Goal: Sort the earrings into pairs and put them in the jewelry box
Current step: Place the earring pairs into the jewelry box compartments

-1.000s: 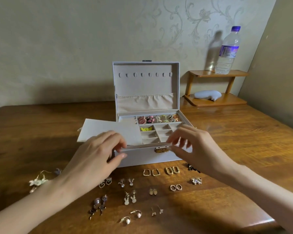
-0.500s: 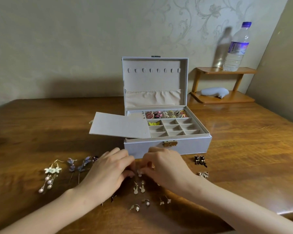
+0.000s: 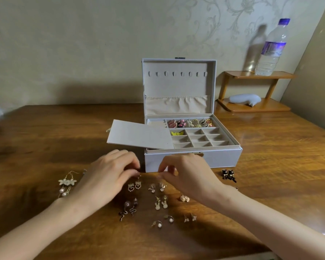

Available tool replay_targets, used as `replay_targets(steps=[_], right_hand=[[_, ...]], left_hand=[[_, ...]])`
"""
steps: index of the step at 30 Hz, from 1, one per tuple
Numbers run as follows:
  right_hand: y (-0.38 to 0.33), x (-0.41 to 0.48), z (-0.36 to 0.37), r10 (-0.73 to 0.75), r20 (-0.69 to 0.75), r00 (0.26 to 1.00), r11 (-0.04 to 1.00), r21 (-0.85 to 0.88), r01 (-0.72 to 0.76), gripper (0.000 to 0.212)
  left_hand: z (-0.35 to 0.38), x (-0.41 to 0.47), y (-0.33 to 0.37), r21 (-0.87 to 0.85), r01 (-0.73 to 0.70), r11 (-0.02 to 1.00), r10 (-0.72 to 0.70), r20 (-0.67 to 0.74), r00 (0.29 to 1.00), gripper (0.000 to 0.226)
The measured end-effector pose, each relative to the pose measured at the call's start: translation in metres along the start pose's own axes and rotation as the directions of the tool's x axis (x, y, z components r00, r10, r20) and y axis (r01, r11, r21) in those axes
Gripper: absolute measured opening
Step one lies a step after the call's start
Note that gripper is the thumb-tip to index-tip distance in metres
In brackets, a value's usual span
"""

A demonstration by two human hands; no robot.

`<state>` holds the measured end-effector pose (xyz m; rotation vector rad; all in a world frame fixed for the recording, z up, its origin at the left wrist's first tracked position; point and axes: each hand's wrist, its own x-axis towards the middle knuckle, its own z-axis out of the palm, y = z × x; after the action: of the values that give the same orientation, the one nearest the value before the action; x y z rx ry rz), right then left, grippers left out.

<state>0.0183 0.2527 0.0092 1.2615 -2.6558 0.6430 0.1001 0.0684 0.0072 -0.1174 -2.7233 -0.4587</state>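
Brown wooden tabletop (image 3: 45,139), earrings laid in pairs for matching: left hand (image 3: 111,174) pinches the pearl-heart drop earrings (image 3: 134,186) by their hooks, right hand (image 3: 189,175) is curled with its contents indiscernible, and the open pale-grey compartmented jewelry box (image 3: 214,160) stands ready at 12 o'clock.

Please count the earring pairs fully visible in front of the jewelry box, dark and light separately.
Dark pairs: 2 (black cat studs, purple snake drops)
Light pairs: 7 (white flower drops, pearl hearts, cream rabbits, pearl hoops, three small gold pairs)
Total: 9

the right hand (image 3: 188,177) hides most of the gold clasp (image 3: 200,154)
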Motion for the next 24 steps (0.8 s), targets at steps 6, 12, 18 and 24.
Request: replay_targets(steps=[6, 12, 18, 24], right_hand=[[-0.027, 0.017, 0.016, -0.102, 0.046, 0.994, 0.994, -0.037, 0.104, 0.026], [-0.037, 0.031, 0.029, -0.15, 0.066, 0.986, 0.961, -0.225, 0.161, 0.022], [-0.037, 0.033, 0.031, -0.113, 0.093, 0.989, 0.969, -0.212, 0.131, 0.018], [-0.036, 0.032, 0.028, -0.085, 0.054, 0.995, 0.982, -0.166, 0.093, 0.019]], left_hand=[[-0.007, -0.007, -0.022, 0.084, 0.136, 0.987, -0.138, 0.02, 0.99, 0.014], [0.006, -0.002, -0.029, 0.108, 0.118, 0.987, -0.123, 0.043, 0.991, 0.014], [0.016, 0.004, -0.032, 0.13, 0.044, 0.99, -0.051, 0.054, 0.997, 0.012], [0.021, 0.005, -0.034, 0.102, 0.003, 0.995, -0.008, 0.041, 0.999, 0.015]])
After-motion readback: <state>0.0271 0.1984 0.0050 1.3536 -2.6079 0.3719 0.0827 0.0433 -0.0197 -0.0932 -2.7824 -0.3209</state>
